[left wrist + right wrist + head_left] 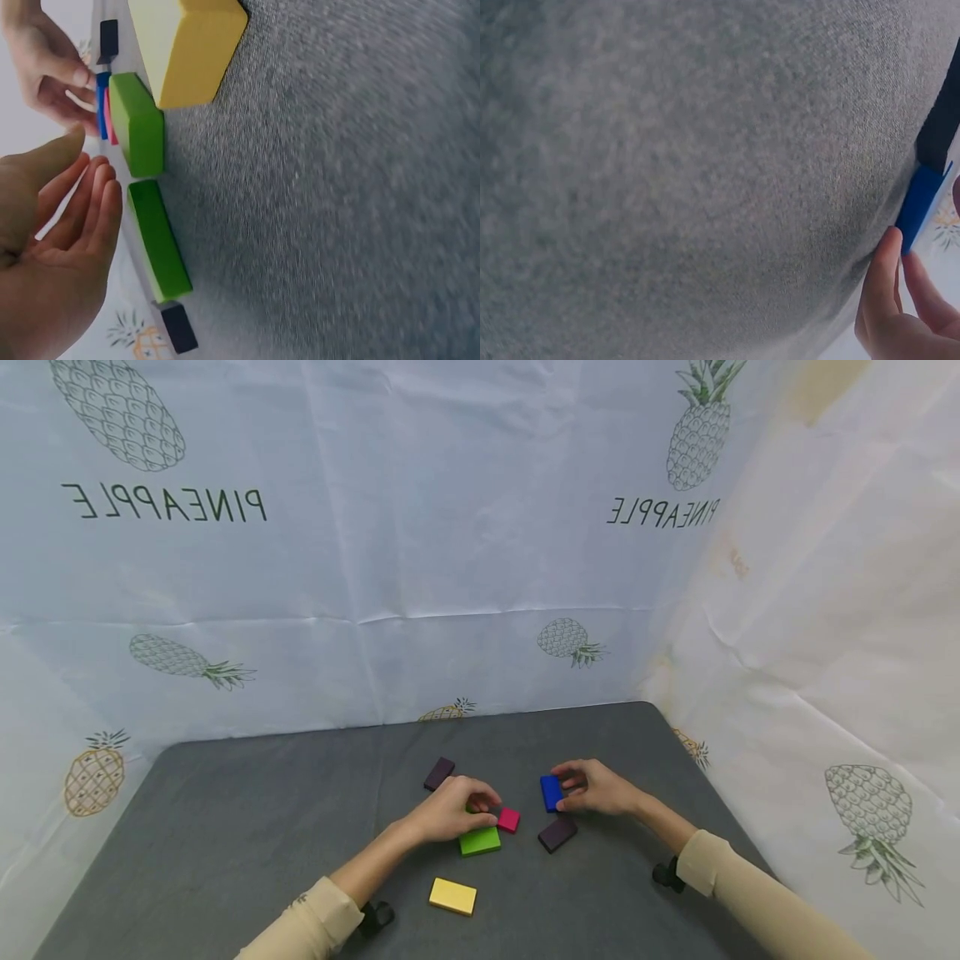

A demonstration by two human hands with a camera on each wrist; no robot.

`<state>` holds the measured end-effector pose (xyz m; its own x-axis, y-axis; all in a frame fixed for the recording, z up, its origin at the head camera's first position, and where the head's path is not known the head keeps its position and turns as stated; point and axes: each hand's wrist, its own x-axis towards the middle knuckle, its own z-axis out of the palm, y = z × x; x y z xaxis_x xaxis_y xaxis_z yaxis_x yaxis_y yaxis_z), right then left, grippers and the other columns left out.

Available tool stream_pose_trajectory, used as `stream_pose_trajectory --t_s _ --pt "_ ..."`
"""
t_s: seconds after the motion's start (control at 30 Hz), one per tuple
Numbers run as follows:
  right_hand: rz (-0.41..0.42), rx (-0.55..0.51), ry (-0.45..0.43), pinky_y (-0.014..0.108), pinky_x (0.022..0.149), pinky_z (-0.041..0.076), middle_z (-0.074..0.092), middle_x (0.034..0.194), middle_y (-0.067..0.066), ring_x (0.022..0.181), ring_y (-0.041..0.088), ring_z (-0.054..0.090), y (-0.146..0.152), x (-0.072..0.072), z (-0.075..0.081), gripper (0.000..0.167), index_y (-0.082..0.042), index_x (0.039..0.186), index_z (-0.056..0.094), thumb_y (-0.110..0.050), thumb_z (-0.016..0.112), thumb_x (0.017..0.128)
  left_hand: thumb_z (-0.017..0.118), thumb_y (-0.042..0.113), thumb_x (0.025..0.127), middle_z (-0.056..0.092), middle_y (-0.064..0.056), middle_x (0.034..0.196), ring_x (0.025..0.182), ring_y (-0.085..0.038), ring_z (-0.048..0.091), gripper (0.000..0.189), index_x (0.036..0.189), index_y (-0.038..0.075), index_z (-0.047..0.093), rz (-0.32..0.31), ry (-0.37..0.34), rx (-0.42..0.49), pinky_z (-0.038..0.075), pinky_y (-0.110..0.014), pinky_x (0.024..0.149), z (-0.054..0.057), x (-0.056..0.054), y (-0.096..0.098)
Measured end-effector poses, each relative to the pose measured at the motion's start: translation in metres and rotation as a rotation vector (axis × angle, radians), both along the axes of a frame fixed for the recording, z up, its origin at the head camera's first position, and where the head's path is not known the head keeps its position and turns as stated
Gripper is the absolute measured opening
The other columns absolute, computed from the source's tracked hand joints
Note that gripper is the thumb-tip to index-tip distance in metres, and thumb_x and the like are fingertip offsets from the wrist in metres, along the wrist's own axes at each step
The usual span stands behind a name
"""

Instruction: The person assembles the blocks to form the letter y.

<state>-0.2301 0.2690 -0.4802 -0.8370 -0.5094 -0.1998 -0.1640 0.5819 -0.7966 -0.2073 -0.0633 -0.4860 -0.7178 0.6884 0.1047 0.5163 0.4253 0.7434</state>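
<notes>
In the head view my left hand [447, 810] hovers over a green block [480, 842], beside a small pink-red block [508, 820]. The left wrist view shows its fingers loosely bent, with nothing between them and the thumb. Beneath that hand a second green block [159, 240] lies end to end with the first. To the right, my right hand [597, 787] holds a blue block [551, 793] between thumb and fingers at its ends. A dark block [557, 835] lies just nearer than the blue one.
A yellow block [453, 897] lies nearer on the grey tabletop [262, 827]. Behind my left hand is another dark block [439, 773]. White cloth [480, 552] printed with pineapples hangs along the back and right sides of the table.
</notes>
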Motion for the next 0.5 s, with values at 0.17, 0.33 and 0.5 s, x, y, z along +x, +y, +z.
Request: stream_pose_trajectory --t_s 0.17,0.33,0.5 --pt "-0.011 -0.004 -0.006 0.035 0.099 0.063 0.059 0.149 0.034 0.126 0.039 0.067 -0.002 0.000 -0.001 0.066 0.013 0.149 0.054 -0.011 0.083 0.095 0.080 0.011 0.099 0.082 -0.015 0.111 0.098 -0.019 0.076 0.022 0.117 -0.001 0.080 0.026 -0.003 0.007 0.063 -0.030 0.089 -0.004 -0.001 0.007" --pt "-0.016 -0.001 -0.012 0.038 0.099 0.063 0.060 0.148 0.034 0.124 0.037 0.068 -0.004 0.000 -0.002 0.068 0.013 0.150 0.053 -0.011 0.084 0.094 0.082 0.011 0.097 0.082 -0.014 0.109 0.098 -0.023 0.077 0.022 0.115 -0.001 0.081 0.045 -0.005 -0.006 0.063 -0.030 0.088 -0.006 -0.002 0.013" --pt "-0.016 -0.001 -0.008 0.037 0.097 0.064 0.059 0.147 0.034 0.123 0.036 0.070 -0.003 0.000 -0.004 0.068 0.012 0.150 0.053 -0.011 0.085 0.094 0.085 0.014 0.095 0.082 -0.013 0.110 0.099 -0.023 0.076 0.025 0.115 0.000 0.081 0.047 -0.020 -0.020 0.063 -0.032 0.089 -0.007 -0.003 0.016"
